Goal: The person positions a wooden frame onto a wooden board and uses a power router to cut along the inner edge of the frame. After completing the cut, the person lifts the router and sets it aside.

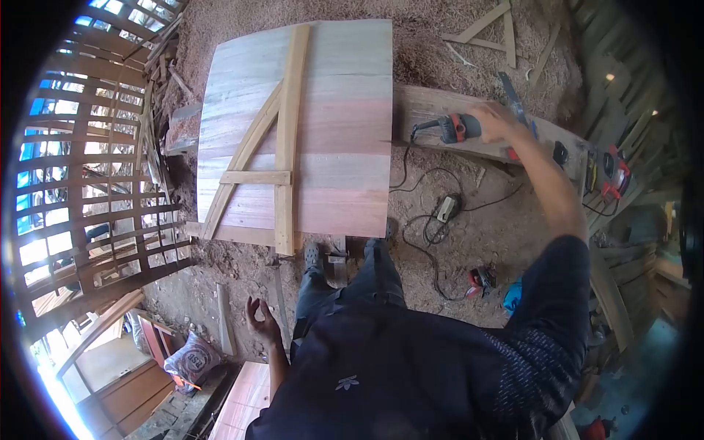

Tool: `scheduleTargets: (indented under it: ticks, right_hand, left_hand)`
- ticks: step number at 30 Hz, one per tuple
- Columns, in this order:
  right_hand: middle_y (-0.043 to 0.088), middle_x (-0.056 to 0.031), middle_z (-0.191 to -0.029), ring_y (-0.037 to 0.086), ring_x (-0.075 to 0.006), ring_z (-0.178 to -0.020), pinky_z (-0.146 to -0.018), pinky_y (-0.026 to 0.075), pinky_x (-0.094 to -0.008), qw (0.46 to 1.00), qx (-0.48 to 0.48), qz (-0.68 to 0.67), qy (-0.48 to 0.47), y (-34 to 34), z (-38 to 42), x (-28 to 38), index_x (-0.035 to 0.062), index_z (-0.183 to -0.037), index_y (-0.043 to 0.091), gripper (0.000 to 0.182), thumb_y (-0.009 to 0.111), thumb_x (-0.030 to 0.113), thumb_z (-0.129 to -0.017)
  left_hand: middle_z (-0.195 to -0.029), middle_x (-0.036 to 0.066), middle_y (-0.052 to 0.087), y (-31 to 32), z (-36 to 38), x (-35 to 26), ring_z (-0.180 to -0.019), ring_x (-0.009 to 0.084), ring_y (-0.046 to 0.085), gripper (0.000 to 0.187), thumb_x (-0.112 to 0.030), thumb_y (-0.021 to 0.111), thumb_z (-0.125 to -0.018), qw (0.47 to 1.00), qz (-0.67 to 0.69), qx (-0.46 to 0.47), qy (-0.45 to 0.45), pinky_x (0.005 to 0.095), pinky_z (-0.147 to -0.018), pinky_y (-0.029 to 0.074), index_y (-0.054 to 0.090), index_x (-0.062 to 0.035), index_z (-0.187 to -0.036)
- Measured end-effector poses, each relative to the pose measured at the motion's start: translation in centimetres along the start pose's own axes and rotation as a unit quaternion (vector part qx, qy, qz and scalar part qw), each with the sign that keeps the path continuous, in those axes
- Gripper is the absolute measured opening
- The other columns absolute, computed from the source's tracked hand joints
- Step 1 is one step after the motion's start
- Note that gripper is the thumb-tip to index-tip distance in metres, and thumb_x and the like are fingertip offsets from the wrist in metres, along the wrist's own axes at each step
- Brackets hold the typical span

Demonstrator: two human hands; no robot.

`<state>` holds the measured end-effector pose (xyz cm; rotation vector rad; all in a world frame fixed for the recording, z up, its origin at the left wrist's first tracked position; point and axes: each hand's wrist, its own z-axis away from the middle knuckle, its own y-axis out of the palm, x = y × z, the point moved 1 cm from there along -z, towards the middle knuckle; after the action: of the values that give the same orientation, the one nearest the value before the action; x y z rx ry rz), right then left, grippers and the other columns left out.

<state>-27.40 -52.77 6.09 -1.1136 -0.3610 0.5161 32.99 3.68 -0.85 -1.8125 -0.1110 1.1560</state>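
Note:
My right hand (496, 122) reaches out to the right, its fingers round the end of a black and red power tool (460, 128) that lies on the wooden bench (429, 103). My left hand (259, 317) hangs low at the left, held away from everything, fingers curled apart with nothing in them. In front of me lies a broad wooden panel (341, 110). A long batten (291, 132), a slanted strip (246, 150) and a short crosspiece (255, 177) rest on it.
A saw (512, 95) and red-handled tools (614, 172) lie further right. Cables and a pale power socket (446, 209) are on the ground, near a red tool (480, 281). A slatted wall (95, 139) stands left; a cushion (192, 359) sits lower left.

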Motion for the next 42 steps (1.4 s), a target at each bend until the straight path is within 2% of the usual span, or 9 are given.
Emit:
scheduleTargets:
  ticks: [7, 11, 15, 21, 24, 27, 31, 39, 42]
  right_hand:
    - [0.066, -0.012, -0.126, 0.059, -0.032, -0.126, -0.112, 0.044, -0.043, 0.975, -0.144, 0.164, -0.044, -6.2, 16.2, 14.4, 0.0131, -0.123, 0.069, 0.056, 0.079, 0.006, -0.068]
    - [0.065, -0.0107, -0.124, 0.062, -0.0312, -0.118, -0.106, 0.046, -0.0448, 0.946, -0.237, 0.222, -0.026, -8.7, 25.0, 25.2, 0.0132, -0.118, 0.069, 0.053, 0.079, 0.007, -0.066]
    - [0.069, -0.0109, -0.115, 0.067, -0.0305, -0.108, -0.101, 0.048, -0.0453, 0.924, -0.33, 0.149, 0.125, -8.3, 32.2, 37.9, 0.0118, -0.116, 0.068, 0.06, 0.082, 0.009, -0.058]
    - [0.073, -0.0139, -0.113, 0.071, -0.0326, -0.107, -0.095, 0.054, -0.0454, 0.744, -0.564, -0.064, 0.351, -2.1, 37.2, 53.0, 0.0091, -0.115, 0.069, 0.061, 0.085, 0.014, -0.056]
    - [0.074, -0.0149, -0.115, 0.072, -0.0352, -0.107, -0.096, 0.054, -0.0465, 0.712, -0.625, -0.075, 0.31, -0.2, 39.0, 57.0, 0.0087, -0.115, 0.067, 0.055, 0.087, 0.015, -0.065]
    - [0.073, -0.0164, -0.111, 0.073, -0.0365, -0.099, -0.093, 0.054, -0.0501, 0.763, -0.609, 0.076, 0.203, -1.4, 39.6, 60.1, 0.0093, -0.122, 0.06, 0.042, 0.077, 0.012, -0.084]
    - [0.072, -0.0167, -0.108, 0.072, -0.0372, -0.099, -0.09, 0.053, -0.052, 0.772, -0.63, 0.018, 0.075, -1.4, 39.7, 60.1, 0.0106, -0.118, 0.058, 0.033, 0.073, 0.017, -0.089]
    - [0.071, -0.016, -0.118, 0.071, -0.0362, -0.105, -0.094, 0.052, -0.0518, 0.71, -0.678, -0.187, -0.008, 3.9, 38.9, 54.5, 0.0148, -0.121, 0.058, 0.029, 0.069, 0.02, -0.095]
    - [0.071, -0.016, -0.117, 0.07, -0.0359, -0.107, -0.095, 0.053, -0.052, 0.727, -0.646, -0.23, -0.039, 5.4, 37.4, 53.6, 0.0102, -0.124, 0.061, 0.035, 0.068, 0.024, -0.093]
  left_hand:
    - [-0.112, 0.015, 0.076, 2.2, -4.5, 0.2, -0.104, 0.0248, 0.072, 0.04, -0.012, 0.073, -0.099, 0.994, 0.054, 0.092, 0.001, 0.0377, -0.095, 0.054, 0.064, -0.0043, -0.138]
    - [-0.11, 0.015, 0.076, 4.4, -9.0, -5.8, -0.103, 0.0304, 0.072, 0.038, -0.006, 0.077, -0.093, 0.944, 0.146, 0.196, 0.221, 0.0417, -0.097, 0.054, 0.066, 0.0021, -0.129]
    - [-0.11, 0.012, 0.077, 2.0, -10.4, -13.1, -0.1, 0.0297, 0.073, 0.027, -0.009, 0.082, -0.085, 0.759, 0.282, 0.316, 0.495, 0.046, -0.099, 0.055, 0.075, -0.0034, -0.111]
    - [-0.103, 0.011, 0.077, -6.5, -6.1, -20.9, -0.098, 0.0286, 0.074, 0.023, -0.015, 0.083, -0.085, 0.461, 0.521, 0.372, 0.614, 0.0452, -0.097, 0.056, 0.076, -0.0061, -0.106]
    - [-0.12, 0.012, 0.074, -7.6, -4.9, -21.8, -0.107, 0.0266, 0.072, 0.034, -0.02, 0.084, -0.084, 0.481, 0.661, 0.389, 0.424, 0.0425, -0.098, 0.056, 0.076, -0.0092, -0.115]
    - [-0.141, 0.015, 0.065, -7.6, -4.6, -25.6, -0.127, 0.0355, 0.063, 0.062, -0.021, 0.085, -0.078, 0.535, 0.492, 0.522, 0.447, 0.0496, -0.109, 0.049, 0.065, -0.0095, -0.136]
    - [-0.159, 0.021, 0.049, -9.8, 0.7, -26.2, -0.148, 0.049, 0.043, 0.103, -0.033, 0.089, -0.066, 0.276, 0.404, 0.581, 0.651, 0.0625, -0.122, 0.03, 0.046, -0.0078, -0.156]
    - [-0.122, 0.014, 0.076, -9.4, 10.7, -25.6, -0.124, 0.0335, 0.07, 0.043, -0.039, 0.07, -0.096, 0.411, 0.571, 0.418, 0.575, 0.055, -0.12, 0.038, 0.075, -0.0026, -0.118]
    - [-0.121, 0.019, 0.075, -10.3, 10.0, -25.5, -0.12, 0.0329, 0.072, 0.044, -0.038, 0.076, -0.09, 0.487, 0.468, 0.442, 0.591, 0.0541, -0.117, 0.043, 0.074, -0.0039, -0.118]
